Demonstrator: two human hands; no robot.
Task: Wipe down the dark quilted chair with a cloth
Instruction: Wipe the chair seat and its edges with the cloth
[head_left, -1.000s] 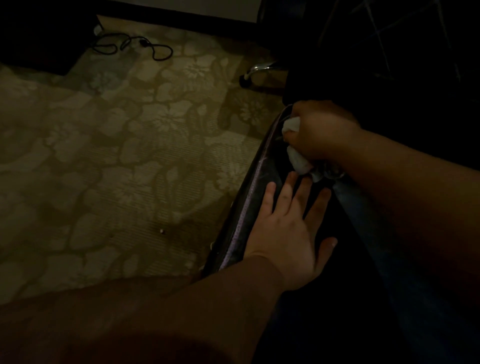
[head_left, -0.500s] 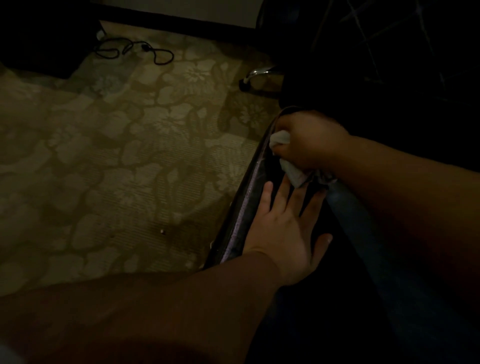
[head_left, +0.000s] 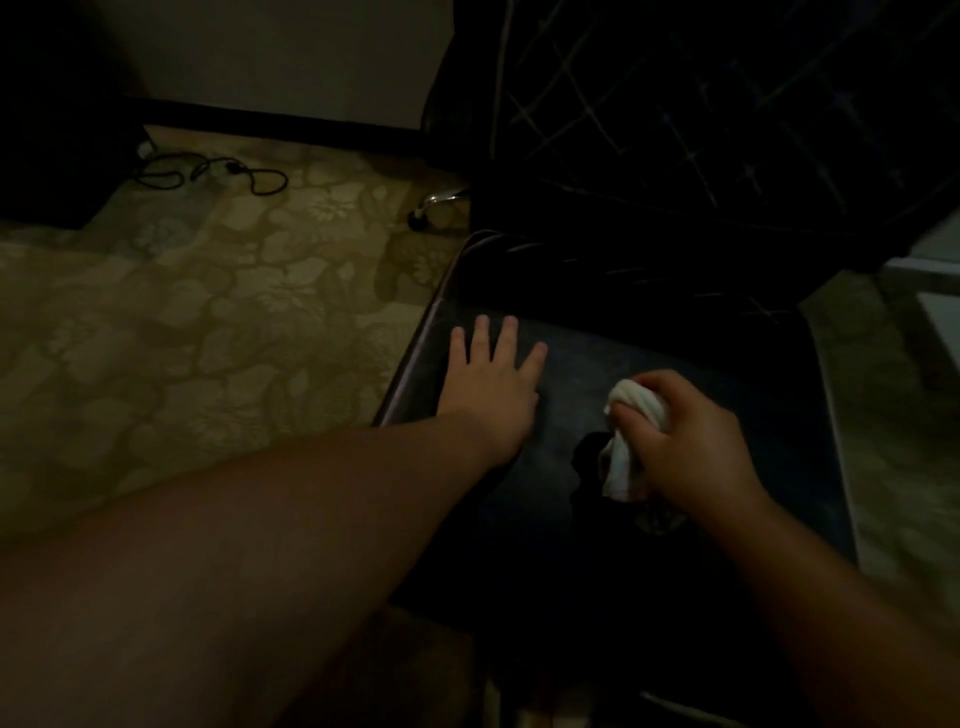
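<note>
The right hand grips the bunched white cloth mid-seat on the chair. At ten o'clock, the left hand lies flat, fingers spread, near the seat's left edge. Beyond, the quilted backrest dissolves into darkness.

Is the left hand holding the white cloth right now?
No, the left hand lies flat on the chair seat; the right hand grips the white cloth.

A dark chair fills the right side of the dim view, its flat seat facing up and its upright back stitched in pale diamond quilting. A small white cloth, bunched into a wad, sits over the middle of the seat.
</note>
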